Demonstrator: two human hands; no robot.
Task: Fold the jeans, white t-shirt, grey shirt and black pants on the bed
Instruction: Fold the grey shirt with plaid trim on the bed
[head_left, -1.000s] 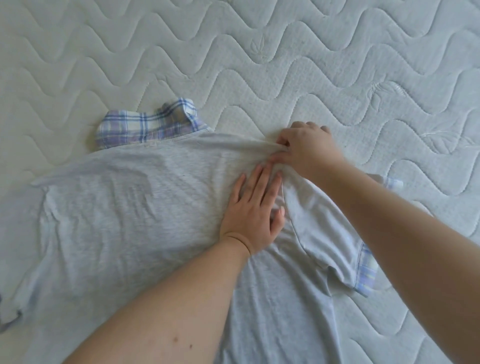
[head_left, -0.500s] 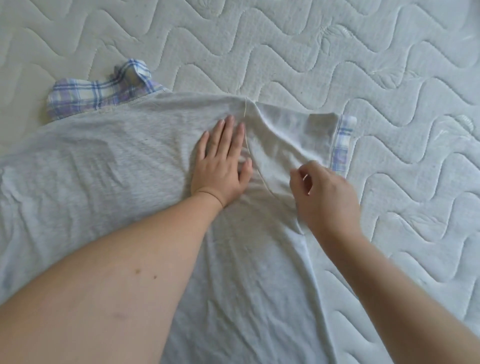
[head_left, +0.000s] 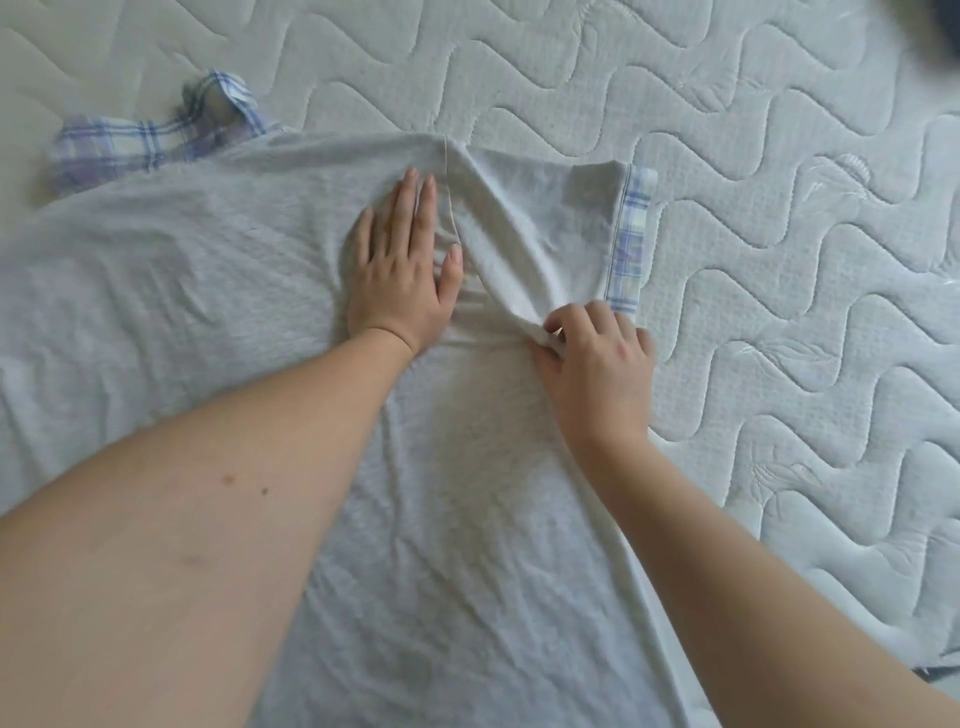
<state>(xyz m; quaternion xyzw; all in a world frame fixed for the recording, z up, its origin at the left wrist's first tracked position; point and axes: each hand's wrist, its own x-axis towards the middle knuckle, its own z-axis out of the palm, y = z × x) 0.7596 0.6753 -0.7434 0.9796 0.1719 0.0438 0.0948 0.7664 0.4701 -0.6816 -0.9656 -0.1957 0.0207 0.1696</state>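
Pinching a fold of the grey shirt (head_left: 208, 291) at the near end of its sleeve (head_left: 540, 234), the right hand (head_left: 597, 358) has its grip closed on that cloth between thumb and curled fingers. Left hand (head_left: 402, 270) lies flat on the shirt just left of the shoulder seam, fingers straight and together, pressing the cloth down; its grip is open. Between the 2 hands the fabric bunches into small creases.

That shirt lies spread over the bed (head_left: 779, 260), running from the far left toward the near edge of the view. Its plaid collar (head_left: 156, 143) sticks out at the far left, one corner curling up. A plaid cuff (head_left: 631, 239) edges the sleeve on the right, lying on the quilted mattress with its wavy stitching.

No brand, label or writing can be read anywhere. Both forearms cover much of the shirt's near part, and the hem is cut off by the frame. A dark blurred patch (head_left: 930, 26) in the far right corner cannot be made out.
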